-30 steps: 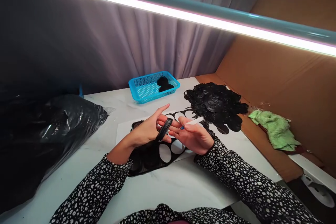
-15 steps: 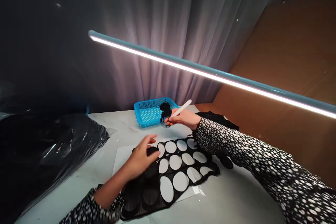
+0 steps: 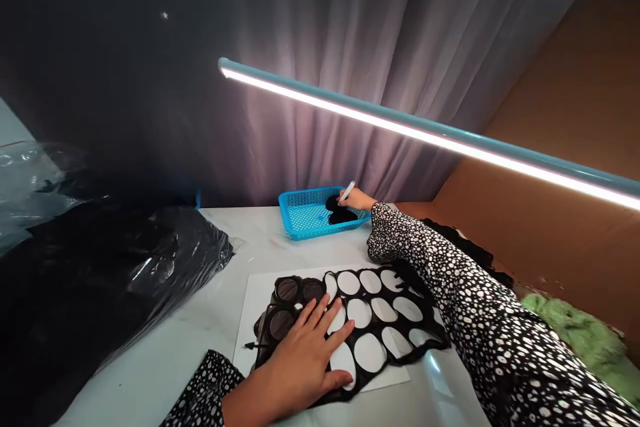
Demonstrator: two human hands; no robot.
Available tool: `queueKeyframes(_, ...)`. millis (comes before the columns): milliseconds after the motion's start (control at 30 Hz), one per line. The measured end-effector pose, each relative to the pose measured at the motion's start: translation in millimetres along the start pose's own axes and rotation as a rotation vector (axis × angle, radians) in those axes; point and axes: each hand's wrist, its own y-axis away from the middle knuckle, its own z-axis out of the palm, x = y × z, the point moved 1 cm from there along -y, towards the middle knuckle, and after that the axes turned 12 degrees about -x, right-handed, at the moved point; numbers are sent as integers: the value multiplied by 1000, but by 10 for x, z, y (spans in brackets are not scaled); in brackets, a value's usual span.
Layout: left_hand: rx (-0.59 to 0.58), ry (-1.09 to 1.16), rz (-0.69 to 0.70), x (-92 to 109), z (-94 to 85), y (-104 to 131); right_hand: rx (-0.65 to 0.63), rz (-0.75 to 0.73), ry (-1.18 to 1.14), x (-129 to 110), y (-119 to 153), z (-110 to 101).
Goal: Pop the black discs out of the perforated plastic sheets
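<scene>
My left hand [image 3: 305,360] lies flat with spread fingers on a black fabric sheet [image 3: 376,327] full of round cut-outs. White shows through most of the holes. Dark round pieces [image 3: 287,289] sit in the sheet's left part. At the blue basket [image 3: 300,235], my right hand [image 3: 359,199] reaches over the right side and grips a white pen-shaped tool [image 3: 347,192]. Black pieces [image 3: 343,216] rest in the basket under that hand. Whether its fingertips also hold a black piece cannot be made out.
A white board [image 3: 245,320] lies beneath the sheet on the marble-look table [image 3: 200,327]. Black material in clear plastic [image 3: 125,280] fills the left. A lit tube lamp [image 3: 375,117] crosses above. Black scraps [image 3: 465,243] and green cloth [image 3: 575,333] lie right, beside a brown panel [image 3: 560,127].
My right hand has moved forward to the basket's right side, and black pieces now lie inside it. My left hand has come down flat on the sheet. The view has shifted left.
</scene>
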Motion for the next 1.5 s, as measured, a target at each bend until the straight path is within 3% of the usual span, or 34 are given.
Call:
queueKeyframes(233,2,9,-2,77,-66,-33,0,40,-87,123,115,-102)
queueKeyframes(567,18,1,-33,31,5,30,-49,100,108,-156,-249,-13)
queueKeyframes(767,0,8,-22,44,-59,20,9,163,130,-235,-183,-125)
queueKeyframes(867,-4,-22,-22,57,-117,-8,78,167,112,-264,105,-207)
queueKeyframes(967,30,-74,-16,150,-129,-14,127,153,66,-260,671,-170)
queueKeyframes(1100,47,-100,121,457,-4,50,23,42,49,-199,1669,128)
queueKeyframes(1200,25,-86,241,699,150,16,38,138,228,-71,2236,413)
queueKeyframes(1300,52,-100,203,843,245,-201,78,173,319,97,2435,615)
queueKeyframes(1500,61,-64,203,985,182,-725,93,134,374,287,2322,672)
